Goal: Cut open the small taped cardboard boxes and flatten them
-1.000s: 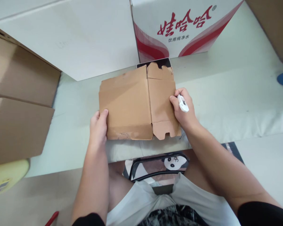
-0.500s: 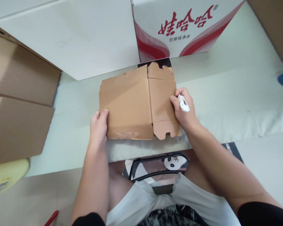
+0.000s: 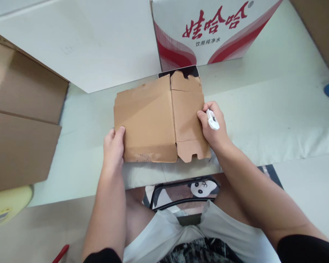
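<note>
A flattened brown cardboard piece (image 3: pixel 156 120) with creases and notched flaps lies on the pale table (image 3: pixel 263 109) in front of me. My left hand (image 3: pixel 113 144) grips its lower left corner, thumb on top. My right hand (image 3: pixel 212 126) presses on its right edge and also holds a small white tool (image 3: pixel 213 120) between the fingers. A dark flat object (image 3: pixel 178 70) peeks out from under the cardboard's far edge.
A white box with red lettering (image 3: pixel 208 29) stands at the back. A large white sheet (image 3: pixel 79 44) leans at the back left. Brown cartons (image 3: pixel 19 109) fill the left side. A panda-patterned stool (image 3: pixel 186 193) sits between my knees. A red object (image 3: pixel 60 253) lies at the bottom left.
</note>
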The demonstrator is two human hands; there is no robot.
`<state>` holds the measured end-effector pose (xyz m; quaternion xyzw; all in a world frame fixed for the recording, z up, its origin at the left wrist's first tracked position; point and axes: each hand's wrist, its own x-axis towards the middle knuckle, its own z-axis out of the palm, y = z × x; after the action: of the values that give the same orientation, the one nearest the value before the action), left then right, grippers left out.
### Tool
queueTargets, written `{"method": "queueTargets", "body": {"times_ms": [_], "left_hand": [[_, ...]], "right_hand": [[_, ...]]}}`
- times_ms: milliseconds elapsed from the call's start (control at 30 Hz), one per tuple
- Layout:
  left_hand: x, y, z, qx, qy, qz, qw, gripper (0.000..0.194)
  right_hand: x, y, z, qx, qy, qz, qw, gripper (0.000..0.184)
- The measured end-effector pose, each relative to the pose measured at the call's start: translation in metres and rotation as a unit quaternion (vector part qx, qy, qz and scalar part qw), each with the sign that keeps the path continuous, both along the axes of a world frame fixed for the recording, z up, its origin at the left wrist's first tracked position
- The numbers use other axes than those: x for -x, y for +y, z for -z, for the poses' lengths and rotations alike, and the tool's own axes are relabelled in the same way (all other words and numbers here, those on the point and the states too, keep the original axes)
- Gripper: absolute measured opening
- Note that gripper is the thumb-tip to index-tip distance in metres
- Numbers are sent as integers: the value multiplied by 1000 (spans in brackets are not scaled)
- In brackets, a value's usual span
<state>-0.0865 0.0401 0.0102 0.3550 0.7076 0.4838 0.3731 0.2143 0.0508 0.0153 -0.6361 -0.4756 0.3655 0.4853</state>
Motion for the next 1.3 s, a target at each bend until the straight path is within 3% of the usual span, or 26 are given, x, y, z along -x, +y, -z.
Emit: {"method": "queueTargets", "body": {"times_ms": [467, 1000, 1300], "left_hand": [[-6, 0, -4, 27, 22, -35, 999, 25], [-7, 0, -4, 35, 38, -29, 998, 40], [-5, -1, -1, 39, 49, -25, 998, 35]], "right_hand": [[2, 0, -3, 11, 8, 4, 1000, 22], [1, 0, 0, 16, -19, 1, 1000, 21], [-2, -1, 4, 0, -48, -13, 999, 22]]}}
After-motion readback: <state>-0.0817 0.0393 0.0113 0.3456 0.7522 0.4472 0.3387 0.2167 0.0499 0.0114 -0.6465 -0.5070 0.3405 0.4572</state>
